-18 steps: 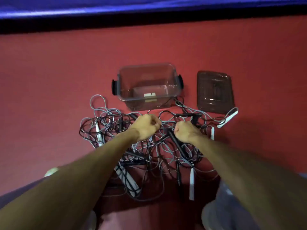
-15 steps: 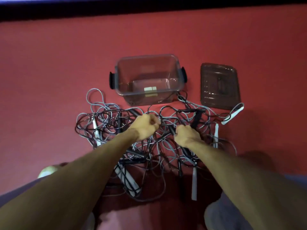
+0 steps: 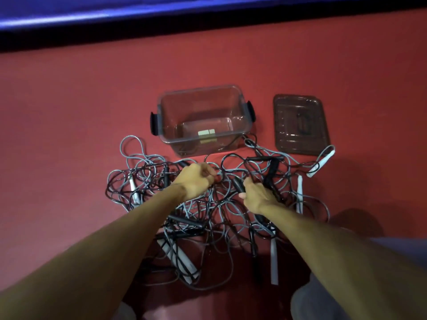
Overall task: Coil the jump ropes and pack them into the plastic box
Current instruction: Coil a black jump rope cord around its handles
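One red floor (image 3: 69, 107) fills the frame. At centre lies one heap of jump ropes (image 3: 227, 205), too tangled to count. One empty plastic box (image 3: 233, 137) stands just above it and one lid (image 3: 300, 125) at upper right. My two hands are clenched: my left hand (image 3: 197, 181) around black cord, my right hand (image 3: 256, 197) on a black handle (image 3: 238, 184).

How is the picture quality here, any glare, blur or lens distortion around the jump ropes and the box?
Head view: dim reddish light, soft focus; the jump ropes blur into one tangle. Head view: a glare streak runs along the blue band at the top, faint highlights on the plastic box rim. Head view: wide-angle stretch swells both forearms toward the bottom corners.
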The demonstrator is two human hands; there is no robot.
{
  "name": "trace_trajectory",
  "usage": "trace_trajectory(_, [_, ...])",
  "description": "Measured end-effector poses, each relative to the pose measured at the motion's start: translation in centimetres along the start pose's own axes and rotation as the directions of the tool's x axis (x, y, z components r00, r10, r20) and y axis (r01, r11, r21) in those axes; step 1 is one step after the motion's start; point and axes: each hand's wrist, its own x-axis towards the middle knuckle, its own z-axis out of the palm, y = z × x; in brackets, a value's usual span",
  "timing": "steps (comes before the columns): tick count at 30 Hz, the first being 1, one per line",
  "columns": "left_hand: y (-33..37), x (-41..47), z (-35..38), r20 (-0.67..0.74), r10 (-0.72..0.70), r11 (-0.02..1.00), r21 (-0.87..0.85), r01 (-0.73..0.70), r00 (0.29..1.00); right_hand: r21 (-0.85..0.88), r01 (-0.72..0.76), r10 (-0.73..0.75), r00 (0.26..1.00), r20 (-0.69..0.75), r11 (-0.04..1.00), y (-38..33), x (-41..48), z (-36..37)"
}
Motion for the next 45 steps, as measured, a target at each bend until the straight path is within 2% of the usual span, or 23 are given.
trace_trajectory(2, [1.4,-1.1,-1.2,-0.019,0.033,0.999,0.023,-0.033,0.999,0.142,0.094,-0.094,0.996,-0.009,0.985,-0.3,-1.1,-2.2])
trace_trajectory(5, [4.1,-3.6,-3.6,-0.110,0.116,0.981,0.168,-0.097,0.987,0.356,0.213,-0.201,0.977,-0.072,0.910,-1.3,-3.4,-5.9])
trace_trajectory(10, [9.0,-8.9,-7.5,-0.303,0.205,0.970,0.193,-0.151,0.931,0.456,0.338,-0.254,0.938,-0.237,0.824,-4.2,-8.4,-12.7])
trace_trajectory(12, [10.5,-11.2,-8.6,-0.347,0.203,0.977,0.135,-0.165,0.915,0.481,0.383,-0.284,0.921,-0.268,0.788,-5.2,-11.0,-15.5])
trace_trajectory(14, [11.7,-13.6,-9.2,-0.368,0.182,0.979,-0.021,-0.204,0.912,0.483,0.458,-0.340,0.886,-0.316,0.746,-6.5,-13.7,-17.9])
trace_trajectory(16, [12.8,-15.9,-9.6,-0.381,0.144,0.936,-0.246,-0.250,0.913,0.468,0.536,-0.404,0.842,-0.358,0.703,-7.9,-16.3,-20.0])
trace_trajectory(19, [14.0,-19.3,-10.2,-0.418,0.157,0.844,-0.413,-0.341,0.895,0.446,0.625,-0.460,0.777,-0.429,0.641,-9.7,-19.9,-22.6])
trace_trajectory(22, [14.4,-21.8,-10.3,-0.492,0.225,0.733,-0.483,-0.479,0.841,0.375,0.724,-0.524,0.683,-0.509,0.579,-10.9,-22.4,-24.2])
trace_trajectory(25, [14.8,-23.6,-10.5,-0.581,0.219,0.632,-0.528,-0.568,0.784,0.339,0.790,-0.538,0.601,-0.591,0.511,-10.8,-23.1,-23.9])
trace_trajectory(27, [15.0,-24.5,-11.2,-0.618,0.183,0.590,-0.553,-0.588,0.765,0.382,0.790,-0.497,0.603,-0.624,0.480,-10.6,-22.7,-23.2])
trace_trajectory(29, [15.2,-25.1,-12.0,-0.648,0.157,0.560,-0.563,-0.608,0.745,0.386,0.772,-0.459,0.619,-0.637,0.505,-10.6,-22.4,-23.1])
trace_trajectory(32, [15.4,-25.3,-12.4,-0.654,0.150,0.569,-0.556,-0.606,0.741,0.316,0.761,-0.436,0.602,-0.669,0.566,-10.5,-22.7,-23.1])
trace_trajectory(34, [15.3,-24.9,-12.0,-0.680,0.153,0.652,-0.476,-0.590,0.718,0.280,0.753,-0.433,0.594,-0.677,0.595,-10.1,-23.2,-23.0])
trace_trajectory(35, [15.1,-24.7,-11.7,-0.725,0.191,0.763,-0.315,-0.565,0.662,0.254,0.747,-0.439,0.591,-0.677,0.615,-9.8,-23.5,-23.0])
trace_trajectory(36, [14.9,-24.4,-11.5,-0.761,0.289,0.872,-0.041,-0.487,0.581,0.214,0.741,-0.450,0.583,-0.676,0.636,-9.6,-23.8,-23.1])
trace_trajectory(37, [14.7,-24.5,-11.1,-0.743,0.424,0.896,0.259,-0.362,0.518,0.169,0.734,-0.464,0.572,-0.676,0.657,-9.4,-24.3,-23.2])
trace_trajectory(38, [14.7,-24.6,-10.5,-0.676,0.544,0.837,0.479,-0.264,0.497,0.128,0.732,-0.482,0.559,-0.675,0.670,-9.3,-24.6,-23.2])
trace_trajectory(39, [14.7,-24.9,-9.8,-0.598,0.611,0.773,0.592,-0.228,0.518,0.099,0.732,-0.496,0.548,-0.673,0.674,-9.3,-24.9,-23.3])
trace_trajectory(40, [15.0,-25.1,-9.1,-0.543,0.629,0.747,0.619,-0.242,0.556,0.088,0.736,-0.502,0.539,-0.676,0.672,-9.2,-25.2,-23.4])
trace_trajectory(42, [15.9,-25.5,-8.0,-0.498,0.613,0.763,0.575,-0.295,0.614,0.114,0.755,-0.492,0.526,-0.694,0.645,-9.0,-25.5,-23.3])
trace_trajectory(45, [16.6,-24.9,-7.6,-0.495,0.569,0.793,0.541,-0.279,0.657,0.168,0.787,-0.482,0.516,-0.709,0.594,-9.1,-25.8,-23.0])
